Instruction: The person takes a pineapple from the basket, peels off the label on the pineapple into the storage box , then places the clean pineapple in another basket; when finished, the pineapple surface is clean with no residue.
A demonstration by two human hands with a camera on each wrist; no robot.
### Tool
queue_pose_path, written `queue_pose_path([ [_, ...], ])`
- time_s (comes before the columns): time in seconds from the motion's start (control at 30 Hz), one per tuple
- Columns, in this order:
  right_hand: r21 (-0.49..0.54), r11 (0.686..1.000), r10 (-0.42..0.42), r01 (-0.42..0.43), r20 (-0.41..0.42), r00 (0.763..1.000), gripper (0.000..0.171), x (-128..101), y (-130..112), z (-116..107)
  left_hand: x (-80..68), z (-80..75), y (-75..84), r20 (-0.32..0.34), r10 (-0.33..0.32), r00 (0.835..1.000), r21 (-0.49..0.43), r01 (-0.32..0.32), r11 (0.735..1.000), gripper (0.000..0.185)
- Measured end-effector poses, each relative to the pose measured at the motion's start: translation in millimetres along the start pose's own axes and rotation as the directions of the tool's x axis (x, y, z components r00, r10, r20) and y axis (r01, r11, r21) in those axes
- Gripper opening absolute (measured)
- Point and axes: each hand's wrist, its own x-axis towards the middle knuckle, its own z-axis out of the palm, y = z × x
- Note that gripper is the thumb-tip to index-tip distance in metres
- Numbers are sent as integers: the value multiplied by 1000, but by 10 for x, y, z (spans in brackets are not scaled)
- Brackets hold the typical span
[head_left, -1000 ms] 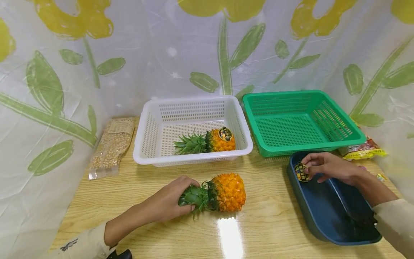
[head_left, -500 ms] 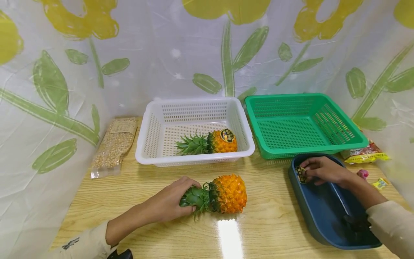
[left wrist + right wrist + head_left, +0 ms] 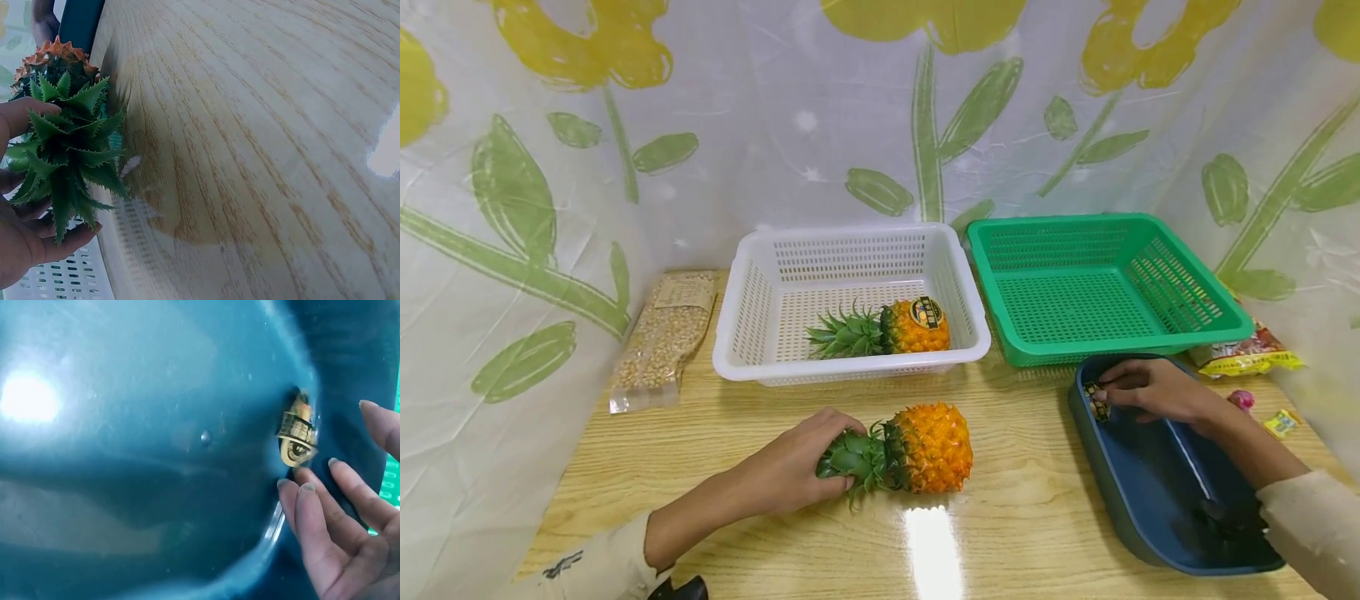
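Note:
My left hand (image 3: 808, 460) grips the green leaf crown of a small pineapple (image 3: 928, 448) lying on its side on the table. In the left wrist view the fingers and thumb curl round the spiky leaves (image 3: 72, 153). My right hand (image 3: 1157, 390) is inside the dark blue basin (image 3: 1123, 500) at its far left end. A black and gold label (image 3: 297, 434) lies against the basin's inner corner, just beyond the right fingertips, which look spread and relaxed. Whether one fingertip touches it, I cannot tell.
A white basket (image 3: 850, 371) holds another pineapple (image 3: 917, 327) with a round label. Beside it stands a green basket (image 3: 1075, 304). A bag of corn kernels (image 3: 666, 329) lies left. A snack bag (image 3: 1247, 357) and small wrapped sweets (image 3: 1283, 423) lie right.
My right hand has lowered the label into the basin's far left end, and the fingers now look off it. The left hand keeps its grip on the pineapple's crown.

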Motion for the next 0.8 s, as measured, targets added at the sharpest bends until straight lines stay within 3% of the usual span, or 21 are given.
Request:
queue_pose_path([
  [0.33, -43, 999, -13, 9, -87, 996, 56, -106, -73, -88, 14, 13, -6, 0, -8, 1000, 4, 8, 1000, 48],
  [0.5, -39, 999, -11, 8, -74, 997, 55, -194, -166, -131, 15, 5, -6, 3, -5, 1000, 3, 5, 1000, 48],
  [0.8, 5, 997, -76, 76, -68, 995, 50, -364, -602, -27, 21, 12, -15, 2, 0, 1000, -1, 0, 1000, 48],
])
